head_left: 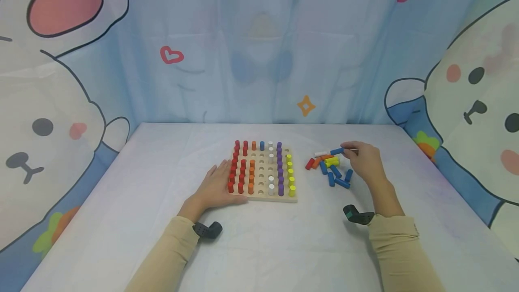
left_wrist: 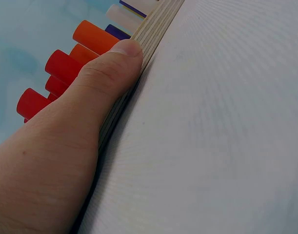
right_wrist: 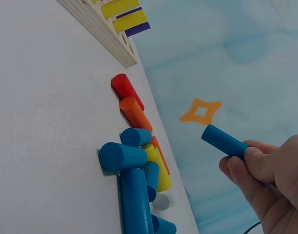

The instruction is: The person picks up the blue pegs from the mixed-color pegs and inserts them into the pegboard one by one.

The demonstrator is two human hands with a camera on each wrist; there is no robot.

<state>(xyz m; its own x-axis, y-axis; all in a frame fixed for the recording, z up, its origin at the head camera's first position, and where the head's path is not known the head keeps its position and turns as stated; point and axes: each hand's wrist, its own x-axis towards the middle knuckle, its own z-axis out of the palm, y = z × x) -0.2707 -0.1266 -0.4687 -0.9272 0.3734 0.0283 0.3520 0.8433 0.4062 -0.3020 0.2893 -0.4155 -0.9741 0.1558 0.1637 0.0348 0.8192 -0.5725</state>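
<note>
A wooden pegboard [head_left: 265,198] lies on the table, with upright pegs in red, orange, white, purple and yellow, plus a single blue one [head_left: 262,146] at the back. My left hand [head_left: 216,187] rests against the board's left side, fingers extended; its thumb [left_wrist: 107,73] presses on the front edge in the left wrist view. Right of the board, my right hand [head_left: 363,161] pinches a blue peg [right_wrist: 224,140] between thumb and fingers, lifted above the loose pegs. Those include several blue pegs [head_left: 342,183], a red peg [head_left: 310,163], orange, yellow [head_left: 332,161] and white [head_left: 321,153] ones.
A white cloth covers the table [head_left: 284,247]. Behind it hangs a light-blue curtain [head_left: 259,80] printed with cartoon animals. Black wrist devices [head_left: 208,230] sit at both sleeve cuffs. Bare holes show in the board between the orange and white pegs.
</note>
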